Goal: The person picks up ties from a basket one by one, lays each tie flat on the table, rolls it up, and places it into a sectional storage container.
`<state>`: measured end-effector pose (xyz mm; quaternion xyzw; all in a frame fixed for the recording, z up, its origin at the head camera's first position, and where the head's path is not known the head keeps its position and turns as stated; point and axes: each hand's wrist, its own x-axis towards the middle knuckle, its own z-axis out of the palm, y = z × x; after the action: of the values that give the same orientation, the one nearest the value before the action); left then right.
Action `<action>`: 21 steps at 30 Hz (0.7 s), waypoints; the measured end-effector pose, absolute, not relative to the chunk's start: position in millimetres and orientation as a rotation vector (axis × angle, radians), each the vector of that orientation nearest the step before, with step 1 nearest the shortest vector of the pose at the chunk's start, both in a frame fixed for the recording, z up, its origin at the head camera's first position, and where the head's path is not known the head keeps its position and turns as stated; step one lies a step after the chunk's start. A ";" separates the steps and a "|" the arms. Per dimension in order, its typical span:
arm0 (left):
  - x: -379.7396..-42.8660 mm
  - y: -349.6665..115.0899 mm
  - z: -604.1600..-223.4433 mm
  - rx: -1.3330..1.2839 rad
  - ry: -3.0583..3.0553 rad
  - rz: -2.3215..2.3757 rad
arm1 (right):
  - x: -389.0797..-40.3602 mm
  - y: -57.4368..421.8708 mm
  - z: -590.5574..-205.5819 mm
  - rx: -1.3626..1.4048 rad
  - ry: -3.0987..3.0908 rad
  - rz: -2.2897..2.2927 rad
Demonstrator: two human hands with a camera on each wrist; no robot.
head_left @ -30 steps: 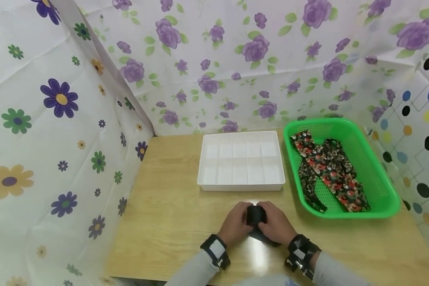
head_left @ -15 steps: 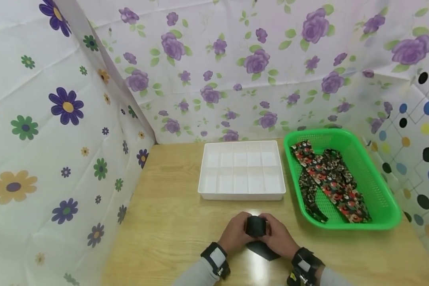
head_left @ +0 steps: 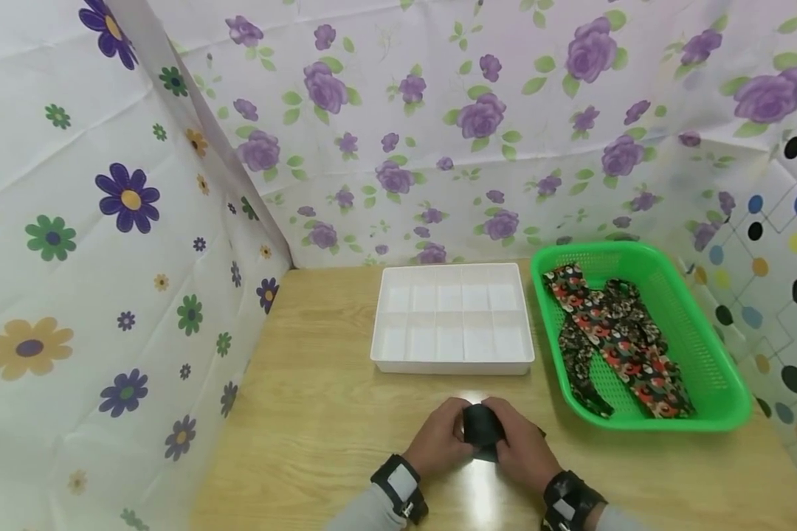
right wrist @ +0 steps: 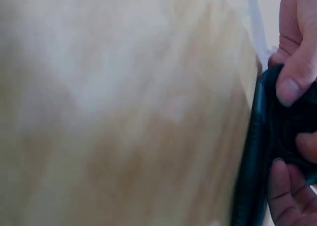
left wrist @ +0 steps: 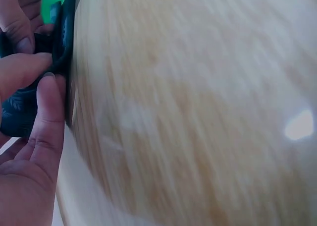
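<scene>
Both hands hold a rolled-up strip of dark cloth [head_left: 482, 423] low over the front of the table. My left hand [head_left: 436, 440] grips its left side, while my right hand [head_left: 526, 451] curls round the right side. The roll's end faces up between them, and a small dark tip shows beyond the right hand. In the left wrist view, a faint leaf pattern shows on the cloth [left wrist: 19, 109], pinched by thumb and fingers. Coiled layers of the dark cloth [right wrist: 286, 124] are visible in the right wrist view, with fingertips pressed against them. The fingers hide part of the roll.
A white divided tray [head_left: 453, 367] with several compartments stands just behind the hands. To its right sits a green plastic basket [head_left: 717, 354] holding patterned cloth strips [head_left: 611, 335]. Wooden tabletop [head_left: 305, 413] extends to the left, and patterned sheets [head_left: 398, 110] surround the table.
The hands stay on the cloth and turn it; the loose flap seen below the roll has shifted, partly behind the right hand. The head view has tilted up, so everything sits lower.
</scene>
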<state>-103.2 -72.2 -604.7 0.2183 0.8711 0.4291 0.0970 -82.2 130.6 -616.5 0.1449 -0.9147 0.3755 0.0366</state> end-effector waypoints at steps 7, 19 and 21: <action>-103.4 -69.0 -605.8 0.642 2.611 1.281 | -79.4 129.0 -611.2 0.246 -2.802 1.440; -101.6 -64.0 -605.3 0.616 2.621 1.212 | -83.4 135.0 -602.1 -0.034 -2.731 2.009; -101.2 -63.4 -606.9 0.618 2.644 1.223 | -86.3 137.3 -597.9 0.043 -2.805 1.923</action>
<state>-101.2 -63.4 -606.9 0.2068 0.8849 0.4092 0.0819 -86.3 137.3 -597.9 0.0125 -0.8179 0.5605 -0.1294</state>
